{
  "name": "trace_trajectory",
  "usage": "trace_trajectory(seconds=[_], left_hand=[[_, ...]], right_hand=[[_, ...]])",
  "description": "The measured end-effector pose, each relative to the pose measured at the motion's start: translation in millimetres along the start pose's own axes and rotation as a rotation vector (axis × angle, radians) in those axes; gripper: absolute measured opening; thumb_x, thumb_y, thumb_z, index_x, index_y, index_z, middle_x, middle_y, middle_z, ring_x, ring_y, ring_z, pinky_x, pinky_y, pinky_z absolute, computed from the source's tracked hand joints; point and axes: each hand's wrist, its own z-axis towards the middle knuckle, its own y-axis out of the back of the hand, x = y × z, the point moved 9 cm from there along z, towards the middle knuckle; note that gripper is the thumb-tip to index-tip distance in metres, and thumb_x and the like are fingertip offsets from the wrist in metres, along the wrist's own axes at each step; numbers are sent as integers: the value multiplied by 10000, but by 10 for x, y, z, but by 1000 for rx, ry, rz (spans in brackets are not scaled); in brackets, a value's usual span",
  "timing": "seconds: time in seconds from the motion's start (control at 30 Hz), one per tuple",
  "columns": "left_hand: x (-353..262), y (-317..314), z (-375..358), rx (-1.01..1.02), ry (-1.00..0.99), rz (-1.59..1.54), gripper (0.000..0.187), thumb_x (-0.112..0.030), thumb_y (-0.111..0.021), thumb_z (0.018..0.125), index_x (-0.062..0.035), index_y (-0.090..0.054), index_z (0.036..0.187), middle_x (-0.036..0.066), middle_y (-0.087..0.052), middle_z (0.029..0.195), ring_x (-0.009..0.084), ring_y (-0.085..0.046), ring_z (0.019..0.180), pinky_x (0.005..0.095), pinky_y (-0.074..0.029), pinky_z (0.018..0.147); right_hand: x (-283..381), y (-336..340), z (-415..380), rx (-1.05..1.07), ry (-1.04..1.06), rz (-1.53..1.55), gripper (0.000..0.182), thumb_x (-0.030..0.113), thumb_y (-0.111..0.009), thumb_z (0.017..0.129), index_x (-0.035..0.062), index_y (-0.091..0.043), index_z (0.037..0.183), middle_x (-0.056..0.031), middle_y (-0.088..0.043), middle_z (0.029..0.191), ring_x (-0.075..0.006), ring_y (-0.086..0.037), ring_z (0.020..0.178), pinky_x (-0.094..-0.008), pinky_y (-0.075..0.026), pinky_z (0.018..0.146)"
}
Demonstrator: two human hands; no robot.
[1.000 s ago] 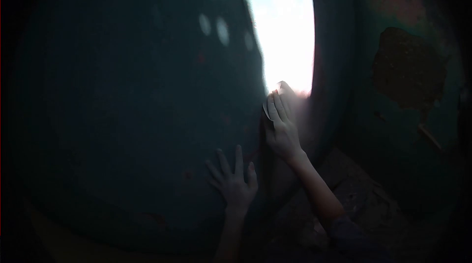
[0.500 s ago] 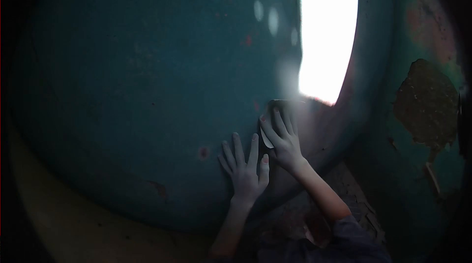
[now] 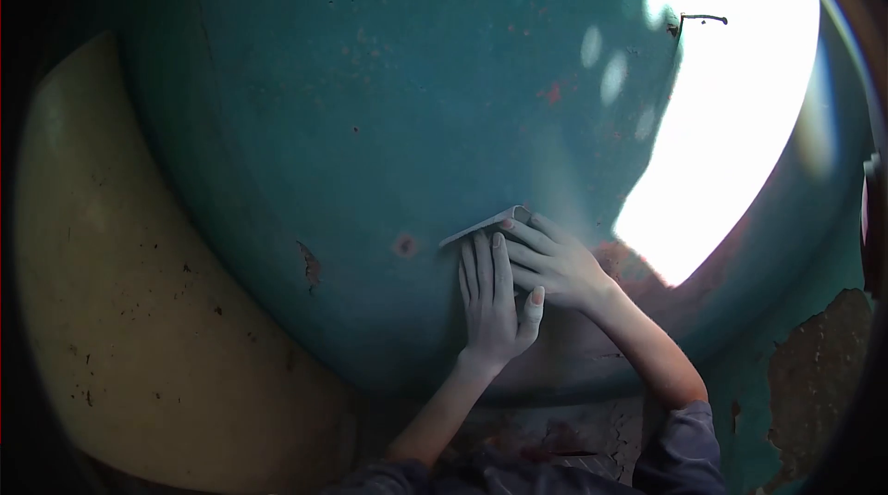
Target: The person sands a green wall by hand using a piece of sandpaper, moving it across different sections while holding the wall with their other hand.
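A folded sheet, pale and stiff like sandpaper, lies against the teal painted wall. My right hand presses it to the wall, fingers pointing left over its right end. Just below the sheet, my left hand rests with straight fingers pointing up and thumb apart; its fingertips reach the sheet's lower edge. Whitish dust seems to coat both hands. Part of the sheet is hidden behind the fingers.
Bright sunlight falls on the wall at upper right, where a nail sticks out. A peeled brown patch is at lower right. A beige surface with dark specks lies at lower left.
The view has shifted and brightened. My right hand has turned so its fingers point left, and the sheet is tilted across the wall. My left hand is now closer to the right one.
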Motion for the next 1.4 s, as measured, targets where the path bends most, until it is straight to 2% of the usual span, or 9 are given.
trace_trajectory(seconds=[0.1, 0.17, 0.4, 0.63, 0.83, 0.97, 1.07, 1.2, 1.4], left_hand=[[0, -110, 85, -13, 31, 153, 1071, -720, -377, 968, 139, -129, 1558, 414, -83, 1603, 590, -71, 1494, 708, -121, 1153], [-64, -119, 94, -17, 44, 371, 1236, -839, -481, 845, 98, -139, 1576, 406, -97, 1603, 581, -106, 1492, 705, -178, 1136], [-189, 2, 187, -118, 68, 539, 1162, -678, -704, 801, 51, -234, 1574, 384, -166, 1589, 524, -263, 1451, 609, -334, 1096], [-44, -327, 98, -151, 8, 515, 829, -329, -566, 985, 188, -190, 1513, 442, -159, 1560, 584, -156, 1481, 629, -239, 1184], [-54, -1028, -576, -26, 174, 339, 817, -343, -480, 1020, 185, -121, 1529, 443, -110, 1574, 581, -126, 1487, 589, -136, 1229], [884, 213, -118, -395, 466, 362, 765, -328, -402, 1054, 147, -76, 1557, 388, -34, 1623, 531, -43, 1523, 552, -97, 1244], [917, 313, -125, -532, 458, 279, 749, -316, -373, 1066, 147, -51, 1558, 382, -17, 1627, 518, -20, 1529, 537, -95, 1248], [462, -886, -947, -206, 493, 184, 758, -314, -367, 1068, 153, -21, 1555, 378, -9, 1629, 521, -20, 1529, 552, -94, 1243], [1114, 302, -445, -390, 461, 190, 682, -315, -382, 1076, 79, -153, 1584, 326, -66, 1652, 471, -36, 1545, 523, -91, 1252]], right_hand=[[-130, 286, -156, 5, -109, -161, 388, 225, -566, 934, 213, -664, 1309, 0, -549, 1485, -252, -483, 1395, -490, -467, 1065], [-253, 473, -414, -71, -187, -231, 450, 164, -674, 862, 204, -680, 1310, -19, -585, 1443, -290, -527, 1344, -482, -483, 1041], [-463, 598, -1077, -162, -358, -254, 437, 79, -669, 857, 111, -692, 1293, -172, -626, 1371, -399, -598, 1246, -525, -425, 1085], [-436, 428, -1111, -212, -406, -269, 446, 165, -639, 884, 126, -682, 1326, -175, -613, 1400, -397, -536, 1331, -548, -168, 1214], [-380, 353, -972, -237, -429, -189, 413, 194, -577, 922, 116, -692, 1311, -169, -588, 1440, -393, -421, 1446, -515, -48, 1234], [-356, 362, -956, -228, -398, -203, 410, 199, -562, 927, 113, -696, 1304, -169, -588, 1442, -396, -411, 1453, -503, -54, 1236], [-317, 335, -887, -225, -370, -218, 416, 203, -563, 924, 114, -694, 1308, -166, -584, 1448, -399, -407, 1455, -517, -42, 1236], [-176, 240, -608, -238, -320, -197, 386, 184, -572, 947, 110, -687, 1308, -137, -582, 1461, -378, -390, 1475, -550, -92, 1229], [-52, 152, -470, -242, -267, -212, 336, 173, -605, 939, 128, -716, 1253, -99, -628, 1408, -347, -440, 1447, -541, -135, 1238]])
